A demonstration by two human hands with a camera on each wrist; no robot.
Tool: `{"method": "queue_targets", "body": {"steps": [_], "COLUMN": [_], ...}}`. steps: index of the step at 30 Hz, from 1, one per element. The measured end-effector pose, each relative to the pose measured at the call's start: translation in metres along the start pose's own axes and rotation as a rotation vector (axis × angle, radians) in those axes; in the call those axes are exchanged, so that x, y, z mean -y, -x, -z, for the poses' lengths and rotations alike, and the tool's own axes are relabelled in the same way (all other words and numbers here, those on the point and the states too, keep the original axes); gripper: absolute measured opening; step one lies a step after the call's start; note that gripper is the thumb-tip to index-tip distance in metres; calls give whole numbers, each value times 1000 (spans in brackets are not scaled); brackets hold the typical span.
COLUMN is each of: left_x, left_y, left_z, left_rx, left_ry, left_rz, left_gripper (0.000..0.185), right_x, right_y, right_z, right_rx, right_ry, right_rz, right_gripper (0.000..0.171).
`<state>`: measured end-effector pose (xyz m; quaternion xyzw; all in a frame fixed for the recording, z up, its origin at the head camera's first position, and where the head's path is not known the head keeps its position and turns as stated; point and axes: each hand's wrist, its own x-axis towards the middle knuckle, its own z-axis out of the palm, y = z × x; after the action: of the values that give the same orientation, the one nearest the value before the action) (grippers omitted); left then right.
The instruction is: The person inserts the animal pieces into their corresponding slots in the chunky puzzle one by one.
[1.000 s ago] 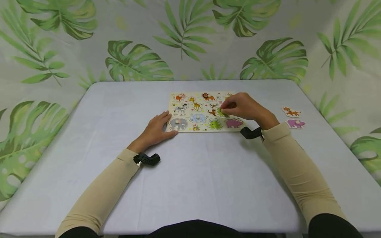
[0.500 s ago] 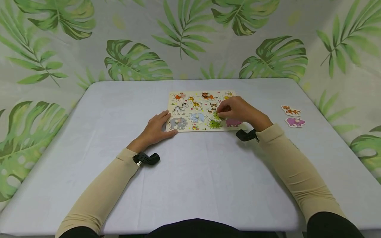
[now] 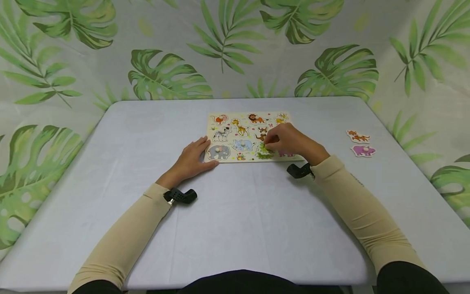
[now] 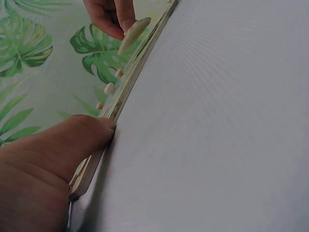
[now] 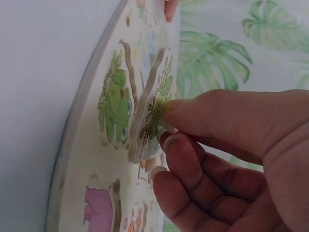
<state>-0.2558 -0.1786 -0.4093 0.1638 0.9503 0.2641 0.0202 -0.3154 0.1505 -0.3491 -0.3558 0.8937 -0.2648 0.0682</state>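
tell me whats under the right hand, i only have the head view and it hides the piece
Observer: The right hand pinches a green piece by its peg, tilted up off the board.
Operator: is the frog slot filled
Observer: Yes, a green frog sits in the board right beside the lifted piece.
Operator: and the left hand
Observer: The left hand's thumb presses against the board's near edge.

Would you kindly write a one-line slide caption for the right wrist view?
Right hand pinches a green frog piece by its peg, tilted just above its frog-printed slot in the animal puzzle board.
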Motion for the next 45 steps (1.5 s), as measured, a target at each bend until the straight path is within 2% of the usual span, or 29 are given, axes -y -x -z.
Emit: {"method": "queue_targets", "body": {"steps": [9,17,29,45], "left_x": [0,1,0,0], "left_y": [1,0,0,0], "left_z": [0,0,0,0], "left_rx": [-3,0,2,3], "left_ry": [5,9,5,3], "left_rz": [-2,-3,5,3], "left_gripper": [85,84,84,84], "right_x": [7,10,13,11], "right_y": [0,-1,-3,-5], "right_z": [-5,-9,-14,-17], "right_rx": [37,16,7,8], "right_ry": [-44,30,96,112], "right_rz": [-119,-80,-69,-64], "right_gripper": [7,7,5,6]}}
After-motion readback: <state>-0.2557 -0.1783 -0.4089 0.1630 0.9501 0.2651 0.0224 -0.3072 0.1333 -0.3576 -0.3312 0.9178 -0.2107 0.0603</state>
